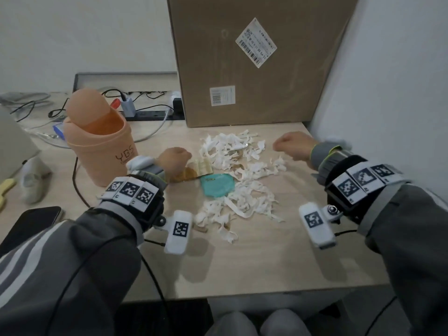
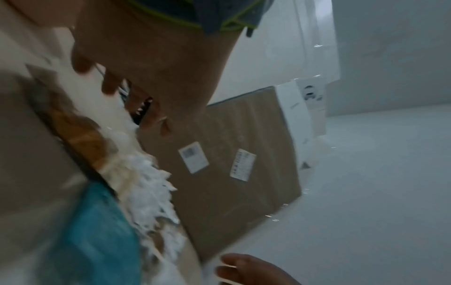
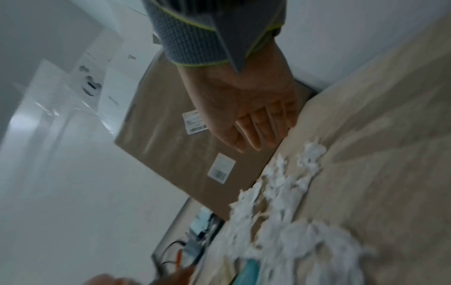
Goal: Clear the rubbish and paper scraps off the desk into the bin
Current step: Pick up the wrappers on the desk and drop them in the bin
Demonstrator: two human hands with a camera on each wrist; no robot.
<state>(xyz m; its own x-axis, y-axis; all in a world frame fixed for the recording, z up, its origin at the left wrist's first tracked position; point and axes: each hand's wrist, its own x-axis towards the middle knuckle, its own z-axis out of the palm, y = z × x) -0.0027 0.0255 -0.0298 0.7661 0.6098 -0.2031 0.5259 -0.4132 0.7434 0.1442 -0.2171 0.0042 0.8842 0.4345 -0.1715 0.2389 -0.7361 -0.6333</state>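
Observation:
White paper scraps [image 1: 238,183] lie heaped mid-desk, with a teal wrapper [image 1: 217,185] and an amber wrapper [image 1: 186,174] at the heap's left side. A peach swing-lid bin [image 1: 101,146] stands left of them, its lid tipped. My left hand [image 1: 173,160] hovers over the amber wrapper beside the bin; the left wrist view shows its fingers [image 2: 109,86] loosely curled and holding nothing. My right hand [image 1: 292,147] hangs just right of the heap. Its palm and relaxed fingers [image 3: 253,133] are empty above the scraps [image 3: 280,192].
A tall cardboard box [image 1: 254,69] leans against the wall behind the heap. A power strip with chargers and cables [image 1: 150,113] runs behind the bin. A dark phone [image 1: 31,224] and a small white object [image 1: 34,180] lie at the left. A white wall [image 1: 388,93] borders the right side.

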